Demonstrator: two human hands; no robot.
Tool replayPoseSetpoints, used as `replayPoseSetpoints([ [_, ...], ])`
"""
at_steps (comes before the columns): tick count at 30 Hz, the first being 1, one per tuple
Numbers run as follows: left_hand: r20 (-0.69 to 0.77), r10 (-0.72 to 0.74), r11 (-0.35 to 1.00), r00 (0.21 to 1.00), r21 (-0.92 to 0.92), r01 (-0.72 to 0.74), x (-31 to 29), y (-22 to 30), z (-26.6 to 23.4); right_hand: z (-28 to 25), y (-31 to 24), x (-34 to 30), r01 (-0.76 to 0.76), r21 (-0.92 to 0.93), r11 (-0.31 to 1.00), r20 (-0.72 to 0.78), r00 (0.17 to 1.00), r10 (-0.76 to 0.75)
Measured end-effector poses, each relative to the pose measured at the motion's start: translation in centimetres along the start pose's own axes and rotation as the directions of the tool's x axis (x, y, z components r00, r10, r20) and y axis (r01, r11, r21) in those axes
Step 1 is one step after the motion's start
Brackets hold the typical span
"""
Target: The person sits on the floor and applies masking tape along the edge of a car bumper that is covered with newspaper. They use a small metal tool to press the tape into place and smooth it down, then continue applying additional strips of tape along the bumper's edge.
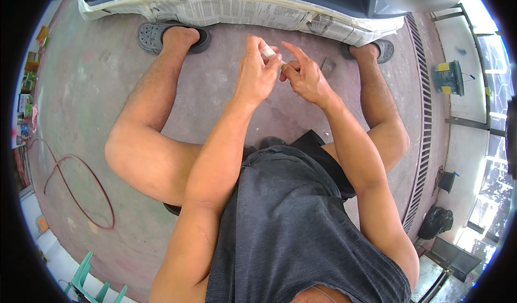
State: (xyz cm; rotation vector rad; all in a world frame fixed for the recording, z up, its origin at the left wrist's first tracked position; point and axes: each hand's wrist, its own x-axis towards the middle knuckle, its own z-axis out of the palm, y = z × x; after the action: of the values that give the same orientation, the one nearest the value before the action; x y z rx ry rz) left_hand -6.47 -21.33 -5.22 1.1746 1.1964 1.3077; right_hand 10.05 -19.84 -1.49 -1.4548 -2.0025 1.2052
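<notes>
In front of me, my left hand (256, 74) is closed around a small whitish roll-like piece (267, 51), which shows between thumb and fingers. It may be tape, but the fingers cover too much of it to be sure. Close beside it, my right hand (306, 78) pinches the near end of the same piece between thumb and fingers, with the index finger stretched out. Beyond both hands is a dark grey-blue car bumper (215, 0), its lower part covered with newspaper (258, 16). Neither hand touches the bumper.
My feet in grey clogs (152, 36) stand apart on the concrete floor. A small dark flat piece (328, 64) lies beyond my right hand. A floor grate (424, 114) and a bucket (448, 78) are at right; a red hose (110, 206) and green plastic chair (81, 275) at left.
</notes>
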Motion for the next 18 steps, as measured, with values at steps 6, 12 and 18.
replayPoseSetpoints([
  [6, -0.100, -0.016, 1.000, 0.995, -0.011, 0.015, 0.3, -0.1, -0.6, 0.3, 0.0, -0.5, 0.082, 0.031, 0.996, -0.019, 0.997, -0.081],
  [12, -0.079, 0.005, 0.979, 0.997, 0.202, 0.011, -0.4, 0.7, 0.0, 0.5, 0.0, 0.2, 0.014, -0.033, 0.999, -0.018, 1.000, -0.015],
  [18, -0.136, -0.055, 0.982, 0.989, 0.172, 0.078, -0.8, 1.7, 0.4, 0.3, -0.6, 0.2, -0.018, -0.066, 0.998, -0.011, 1.000, 0.018],
])
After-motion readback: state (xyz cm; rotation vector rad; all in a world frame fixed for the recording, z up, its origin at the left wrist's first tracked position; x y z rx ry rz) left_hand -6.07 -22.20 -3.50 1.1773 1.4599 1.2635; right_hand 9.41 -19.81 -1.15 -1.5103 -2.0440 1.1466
